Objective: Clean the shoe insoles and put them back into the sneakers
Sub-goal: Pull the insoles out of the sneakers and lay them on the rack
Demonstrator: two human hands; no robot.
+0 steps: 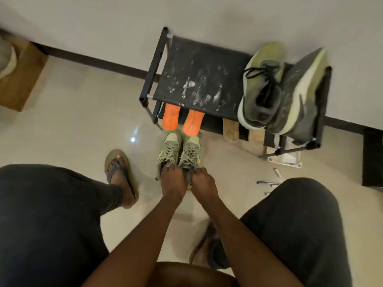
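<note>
L hand (173, 181) & R hand (204, 180) each grip 1 of 2 sneakers (179, 154); 2 orange insoles (180, 120) nearby.

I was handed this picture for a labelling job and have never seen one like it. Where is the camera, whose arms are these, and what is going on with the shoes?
There is no machine here. The camera sits on a person's head and looks down, so the arms and knees are the wearer's own. On the tiled floor stands a pair of green sneakers, side by side. The left hand and right hand both grip them at the heel end; exactly what the fingers pinch is hard to tell. Just beyond, two orange insoles lean against a black shoe rack, still outside the sneakers. Another pair of greenish shoes lies on top of the rack. A few pens lie on the floor to the right.
</note>
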